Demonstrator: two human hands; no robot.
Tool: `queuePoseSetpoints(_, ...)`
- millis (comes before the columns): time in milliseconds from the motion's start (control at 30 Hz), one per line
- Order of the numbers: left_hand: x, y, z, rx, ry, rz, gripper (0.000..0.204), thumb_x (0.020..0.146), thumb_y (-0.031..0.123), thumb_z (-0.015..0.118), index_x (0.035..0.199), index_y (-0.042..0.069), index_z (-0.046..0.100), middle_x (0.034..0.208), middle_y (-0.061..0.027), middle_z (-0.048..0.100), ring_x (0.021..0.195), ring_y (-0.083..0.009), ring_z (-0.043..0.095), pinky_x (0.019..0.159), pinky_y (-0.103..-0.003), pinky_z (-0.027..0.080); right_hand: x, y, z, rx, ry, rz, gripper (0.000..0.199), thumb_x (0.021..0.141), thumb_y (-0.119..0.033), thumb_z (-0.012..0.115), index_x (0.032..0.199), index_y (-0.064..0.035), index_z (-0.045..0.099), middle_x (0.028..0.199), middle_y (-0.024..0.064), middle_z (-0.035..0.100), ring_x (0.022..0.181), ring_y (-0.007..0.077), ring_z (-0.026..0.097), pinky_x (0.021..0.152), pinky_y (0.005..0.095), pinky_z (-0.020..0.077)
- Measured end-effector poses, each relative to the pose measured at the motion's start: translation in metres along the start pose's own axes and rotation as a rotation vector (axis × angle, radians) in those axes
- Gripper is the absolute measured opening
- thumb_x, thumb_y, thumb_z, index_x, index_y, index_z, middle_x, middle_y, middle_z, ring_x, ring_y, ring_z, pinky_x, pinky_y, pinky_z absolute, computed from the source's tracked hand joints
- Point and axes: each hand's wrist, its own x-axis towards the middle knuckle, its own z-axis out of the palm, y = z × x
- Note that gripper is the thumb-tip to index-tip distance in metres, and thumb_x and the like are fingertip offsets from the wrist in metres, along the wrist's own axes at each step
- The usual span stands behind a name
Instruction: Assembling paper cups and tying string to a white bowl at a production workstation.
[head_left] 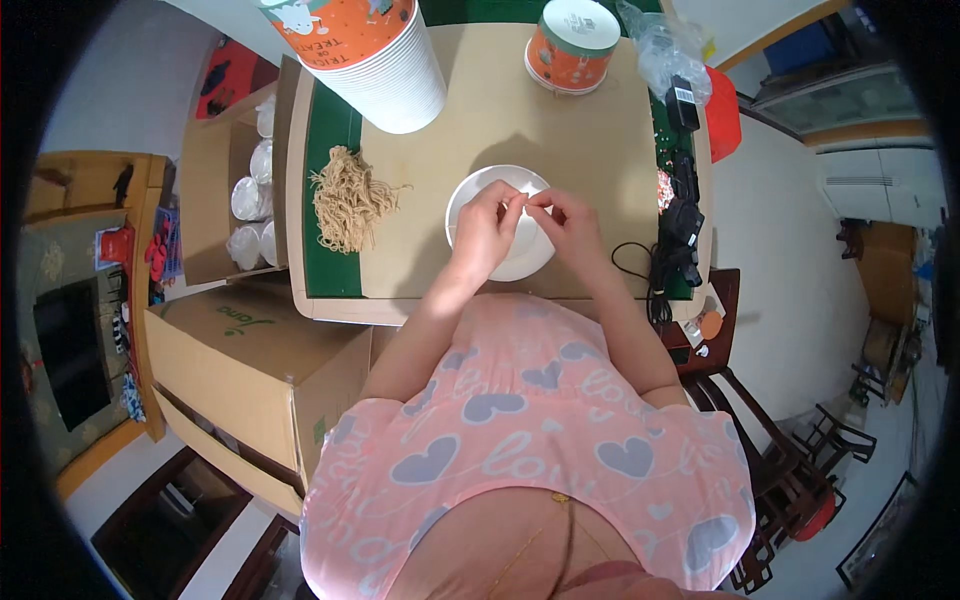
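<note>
A round white bowl-like container (520, 262) rests on the brown sheet in front of me. Over its far part my left hand (487, 232) and my right hand (573, 232) meet almost fingertip to fingertip. Both are closed in a pinch, thumbs against forefingers. Whatever they grip is too small or too hidden to make out. To the left lies a loose heap of beige twisted strings (352, 203). Farther back stands a tall stack of white paper buckets with orange printed bands (395, 85). A short orange printed tub with a white lid (572, 50) is at the far right.
Black cables and adapters (680, 225) run along the table's right edge, below a clear plastic bag (668, 45). An open carton (225, 190) with white wrapped stacks is left of the table, and a larger carton (240, 350) sits nearer. Dark wooden chairs (770, 450) stand at right.
</note>
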Motion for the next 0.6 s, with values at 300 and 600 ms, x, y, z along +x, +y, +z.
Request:
queuePoseSetpoints(300, -0.002, 0.005, -0.006, -0.077, -0.106, -0.018, 0.010, 0.083, 0.008, 0.061, 0.086, -0.001, 0.060, 0.070, -0.0092, 0.062, 0.060, -0.0113, 0.056, 0.057, -0.027, 0.046, 0.006, -0.010, -0.026, -0.099, -0.149, -0.010, 0.012, 0.078, -0.011, 0.066, 0.089, -0.0062, 0.066, 0.072, 0.0010, 0.062, 0.053, 0.0064, 0.044, 0.050, 0.0229, 0.0373)
queuePoseSetpoints(600, -0.005, 0.014, -0.012, -0.067, -0.222, -0.041, 0.013, 0.084, 0.011, 0.060, 0.083, -0.001, 0.058, 0.064, -0.0081, 0.057, 0.056, -0.0124, 0.050, 0.053, -0.028, 0.041, -0.002, -0.017, -0.029, -0.209, -0.126, -0.312, 0.009, 0.076, -0.005, 0.066, 0.082, -0.0038, 0.061, 0.085, 0.0067, 0.059, 0.068, 0.0176, 0.056, 0.057, 0.0277, 0.0444)
